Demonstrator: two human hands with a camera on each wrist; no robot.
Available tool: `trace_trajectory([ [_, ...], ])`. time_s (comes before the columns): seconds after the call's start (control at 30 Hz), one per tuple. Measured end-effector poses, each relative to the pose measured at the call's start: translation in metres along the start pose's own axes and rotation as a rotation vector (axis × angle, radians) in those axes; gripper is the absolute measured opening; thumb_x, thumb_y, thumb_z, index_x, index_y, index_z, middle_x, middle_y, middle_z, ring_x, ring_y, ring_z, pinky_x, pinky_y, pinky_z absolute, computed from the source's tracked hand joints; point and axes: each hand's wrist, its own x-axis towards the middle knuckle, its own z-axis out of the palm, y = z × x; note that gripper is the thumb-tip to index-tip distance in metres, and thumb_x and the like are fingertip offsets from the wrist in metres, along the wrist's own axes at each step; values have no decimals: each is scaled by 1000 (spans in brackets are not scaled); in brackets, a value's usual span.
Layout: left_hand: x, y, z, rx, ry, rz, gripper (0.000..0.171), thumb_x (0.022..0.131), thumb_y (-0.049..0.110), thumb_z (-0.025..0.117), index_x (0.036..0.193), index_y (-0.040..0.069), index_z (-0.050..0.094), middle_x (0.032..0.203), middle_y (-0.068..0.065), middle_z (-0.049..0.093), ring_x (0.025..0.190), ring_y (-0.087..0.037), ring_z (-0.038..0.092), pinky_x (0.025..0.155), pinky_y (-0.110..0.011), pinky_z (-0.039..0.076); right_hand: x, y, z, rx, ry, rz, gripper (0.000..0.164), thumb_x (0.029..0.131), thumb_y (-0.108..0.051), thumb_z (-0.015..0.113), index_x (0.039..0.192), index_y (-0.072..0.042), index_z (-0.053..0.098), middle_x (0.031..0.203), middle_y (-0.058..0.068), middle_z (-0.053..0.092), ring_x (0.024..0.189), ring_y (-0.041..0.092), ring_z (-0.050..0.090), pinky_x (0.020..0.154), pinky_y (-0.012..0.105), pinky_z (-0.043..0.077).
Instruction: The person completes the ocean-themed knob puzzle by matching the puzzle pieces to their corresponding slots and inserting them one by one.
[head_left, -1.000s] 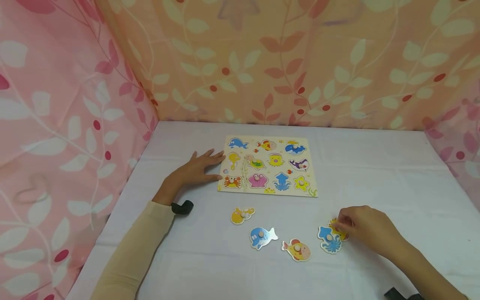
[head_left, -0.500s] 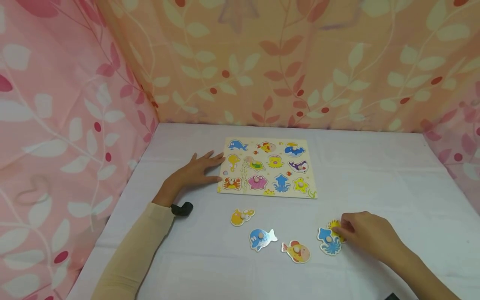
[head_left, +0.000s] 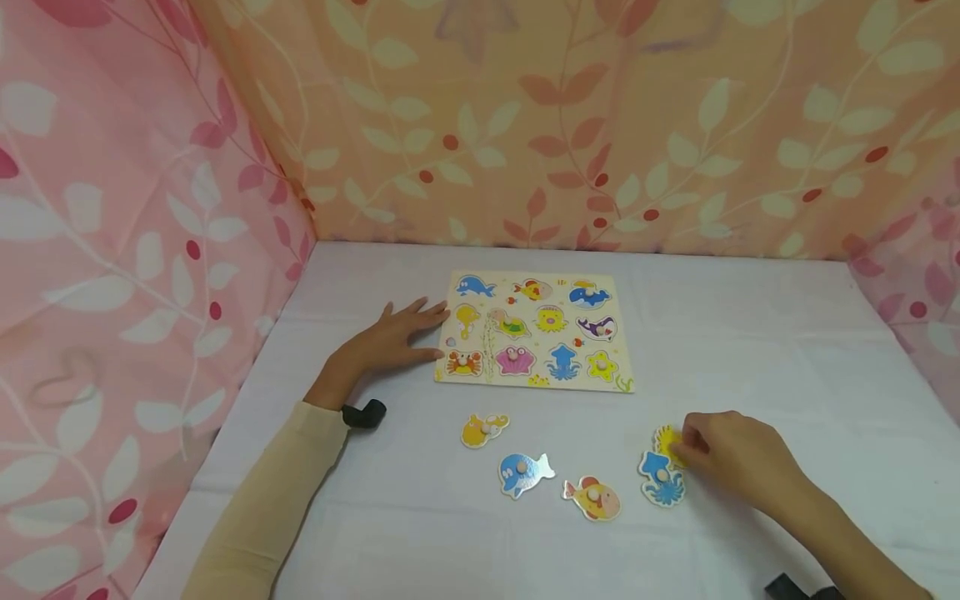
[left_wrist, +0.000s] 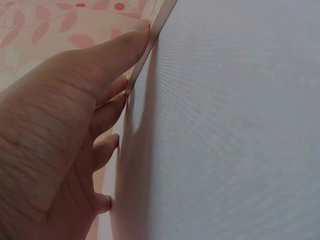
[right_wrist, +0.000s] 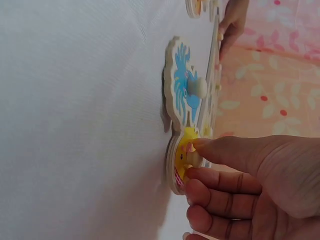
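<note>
My left hand [head_left: 390, 337], fingers spread and nearly straight, touches the left edge of the wooden peg puzzle board [head_left: 551, 343]. In the left wrist view its thumb and fingertips meet the board's edge [left_wrist: 155, 35]. My right hand [head_left: 742, 458] pinches the wooden knob of a yellow octopus puzzle piece [right_wrist: 181, 155] between thumb and index finger. That piece lies right against a blue squid piece [head_left: 663, 479], whose knob [right_wrist: 198, 87] stands free. Part of the yellow piece is hidden behind my fingers in the head view.
Left of the squid lie a fish piece [head_left: 594, 500], a blue dolphin piece [head_left: 523, 475] and a yellow seahorse piece [head_left: 483, 430]. Several pieces with knobs sit in the board, among them a crab [head_left: 464, 363]. Patterned cloth walls [head_left: 480, 125] stand round the white table [head_left: 750, 333].
The yellow octopus piece has shifted slightly away from me, and the squid piece slightly rightward. My right thumb and fingers stay at the octopus; my left hand keeps its place at the board.
</note>
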Motion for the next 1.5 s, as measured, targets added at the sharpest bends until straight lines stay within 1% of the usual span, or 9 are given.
trace_trajectory([
  [0.1,0,0,-1,0,3,-7,84,90,69,60,160,31,32,167,15,22,157,-21,4,120,-63,-7,6,0,-4,-4,26,-16,20,83,-27,84,82,-13,69,63,-9,53,59,13,46,53,28,37],
  [0.43,1,0,0,0,0,-7,84,90,69,61,160,31,32,167,15,21,157,-22,4,120,-63,-7,26,-2,-5,24,32,-28,20,83,-24,84,93,-9,73,68,-7,59,63,14,50,56,29,43],
  [0.73,3,-1,2,1,-5,-10,85,89,71,60,160,34,30,166,18,20,157,-20,3,120,-62,-9,31,-1,0,33,36,-30,18,84,-22,83,93,-10,74,65,-7,53,63,14,48,55,28,41],
  [0.87,4,-2,2,4,-6,-8,86,89,71,61,160,34,30,166,18,20,157,-20,2,120,-63,-9,33,-1,0,43,24,-30,18,84,-22,83,94,-9,75,66,-7,56,64,15,49,57,30,43],
  [1.0,4,-3,2,13,-7,-14,86,89,71,60,160,34,30,166,17,20,157,-20,2,120,-63,-8,39,-2,-3,35,6,-41,19,84,-21,84,95,-7,76,71,-5,63,67,16,52,61,33,49],
  [1.13,3,-3,3,15,-12,-23,85,89,71,60,160,35,29,166,18,19,157,-19,1,120,-62,-8,48,-9,-13,-9,10,-90,20,84,-24,84,95,-9,76,74,-5,67,67,14,53,62,32,51],
  [1.23,2,-4,3,8,-14,-24,86,89,71,60,160,35,29,167,17,19,157,-20,1,120,-62,-9,56,-15,-23,-24,27,-149,20,85,-27,84,95,-10,77,74,-6,67,66,13,53,60,29,49],
  [1.33,2,-4,2,2,-13,-20,87,88,72,60,160,34,29,167,17,19,157,-20,2,120,-62,-9,67,-20,-32,-22,44,-206,21,86,-28,83,97,-11,78,74,-8,67,65,11,52,59,26,47],
  [1.5,2,-3,1,-8,-12,-12,87,88,72,60,160,34,30,167,17,20,157,-21,2,120,-62,-10,85,-27,-40,-3,76,-286,20,87,-29,82,98,-12,79,74,-9,68,65,10,53,59,26,47],
])
